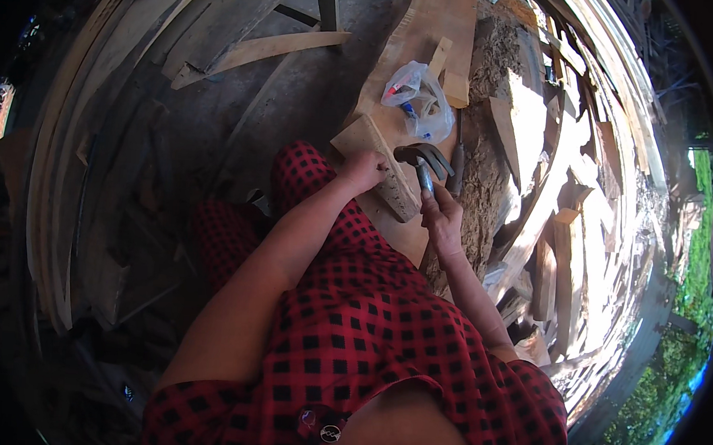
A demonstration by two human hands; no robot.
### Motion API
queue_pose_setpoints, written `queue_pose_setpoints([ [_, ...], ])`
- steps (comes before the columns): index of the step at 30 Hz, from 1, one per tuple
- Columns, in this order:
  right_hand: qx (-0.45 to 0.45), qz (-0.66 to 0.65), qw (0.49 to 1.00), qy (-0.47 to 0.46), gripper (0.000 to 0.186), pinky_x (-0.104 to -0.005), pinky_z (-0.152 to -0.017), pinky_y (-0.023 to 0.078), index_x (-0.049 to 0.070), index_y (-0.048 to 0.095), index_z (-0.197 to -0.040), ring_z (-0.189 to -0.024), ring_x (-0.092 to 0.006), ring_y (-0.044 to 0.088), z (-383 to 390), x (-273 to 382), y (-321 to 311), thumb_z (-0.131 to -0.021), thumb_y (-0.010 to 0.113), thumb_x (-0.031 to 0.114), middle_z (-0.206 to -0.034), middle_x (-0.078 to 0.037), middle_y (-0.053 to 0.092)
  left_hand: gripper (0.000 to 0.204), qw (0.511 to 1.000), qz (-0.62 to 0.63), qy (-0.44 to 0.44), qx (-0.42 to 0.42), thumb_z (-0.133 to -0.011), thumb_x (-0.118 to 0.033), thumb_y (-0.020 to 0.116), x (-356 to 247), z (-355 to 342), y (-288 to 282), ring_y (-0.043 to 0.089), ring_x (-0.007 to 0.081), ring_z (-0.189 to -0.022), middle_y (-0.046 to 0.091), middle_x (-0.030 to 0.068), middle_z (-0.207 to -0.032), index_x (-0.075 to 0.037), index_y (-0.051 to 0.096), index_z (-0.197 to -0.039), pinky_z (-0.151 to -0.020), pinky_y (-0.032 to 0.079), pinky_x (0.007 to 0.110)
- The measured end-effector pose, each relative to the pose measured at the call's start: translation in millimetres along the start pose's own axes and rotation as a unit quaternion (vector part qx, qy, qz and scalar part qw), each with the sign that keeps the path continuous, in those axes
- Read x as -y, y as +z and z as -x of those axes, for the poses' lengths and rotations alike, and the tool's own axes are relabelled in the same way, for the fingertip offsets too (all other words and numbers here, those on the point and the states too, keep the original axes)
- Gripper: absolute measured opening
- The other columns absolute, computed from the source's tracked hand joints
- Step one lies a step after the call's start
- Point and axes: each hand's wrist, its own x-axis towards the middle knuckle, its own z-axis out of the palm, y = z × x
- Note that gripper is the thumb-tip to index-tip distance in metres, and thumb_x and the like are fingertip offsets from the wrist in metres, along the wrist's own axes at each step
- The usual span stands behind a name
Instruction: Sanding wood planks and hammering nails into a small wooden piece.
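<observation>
A pale wooden block (397, 194) with a row of small dark dots or holes along its side lies aslant on a wide plank at my knee. My left hand (364, 171) is closed at the block's upper edge, fingertips pinched together; whatever they pinch is too small to make out. Just right of the block, my right hand (443, 220) is wrapped round the handle of a claw hammer (424, 156). The hammer's dark head is raised beside the block, apart from my left hand. Beyond it, a clear plastic bag (424, 105) with red and blue items lies on the plank.
The wide plank (431, 25) runs away from me beside a rough bark-edged log (494, 141). A dark-handled tool (457, 173) lies along the plank's right edge. Split wood (568, 258) is piled at right; long boards (97, 96) lean at left. A dark post (328, 3) stands ahead.
</observation>
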Motion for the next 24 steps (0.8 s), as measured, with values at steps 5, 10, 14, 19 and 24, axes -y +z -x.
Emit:
queue_pose_setpoints([
  [5,0.043,0.114,0.992,0.012,0.027,-0.0253,-0.045,0.038,0.000,0.062,-0.101,-0.048,-0.0065,0.045,-9,-15,-2,-0.090,0.058,0.024,-0.060,-0.001,0.050,0.016,0.999,-0.031,-0.032,0.013,-0.070,-0.017,0.069,6,-4,4,0.064,0.0282,-0.073,0.066,0.0134,-0.077,-0.006,0.067,-0.081,-0.068,0.050,0.037],
  [10,0.011,0.011,1.000,-0.002,0.027,-0.0232,-0.047,0.038,0.000,0.063,-0.101,-0.053,-0.0047,0.047,2,19,4,-0.090,0.057,0.024,-0.061,-0.002,0.050,0.016,1.000,0.007,-0.008,0.002,-0.068,-0.016,0.070,14,-3,6,0.065,0.0282,-0.073,0.065,0.0140,-0.076,-0.005,0.068,-0.078,-0.068,0.050,0.037],
  [14,0.026,0.181,0.983,0.004,0.029,-0.0319,-0.054,0.043,0.001,0.062,-0.102,-0.055,-0.0163,0.053,-9,-17,-2,-0.088,0.059,0.026,-0.065,-0.012,0.056,0.015,1.000,-0.013,0.013,-0.008,-0.068,-0.015,0.070,7,-3,6,0.065,0.0275,-0.073,0.066,0.0133,-0.076,-0.004,0.068,-0.078,-0.068,0.051,0.036],
  [19,0.037,0.180,0.983,-0.019,0.030,-0.0311,-0.054,0.043,0.001,0.061,-0.104,-0.056,-0.0167,0.052,-15,2,-4,-0.088,0.058,0.026,-0.065,-0.011,0.056,0.012,1.000,-0.025,0.014,-0.006,-0.069,-0.012,0.068,18,-2,8,0.065,0.0269,-0.073,0.066,0.0128,-0.077,-0.006,0.068,-0.079,-0.069,0.051,0.037],
  [24,-0.015,-0.022,1.000,-0.009,0.031,-0.0209,-0.048,0.037,-0.002,0.059,-0.108,-0.053,-0.0060,0.044,9,17,-2,-0.093,0.054,0.025,-0.065,0.001,0.049,0.016,1.000,-0.029,0.002,0.009,-0.069,-0.012,0.067,7,3,4,0.065,0.0274,-0.077,0.066,0.0130,-0.080,-0.007,0.068,-0.085,-0.071,0.051,0.037],
])
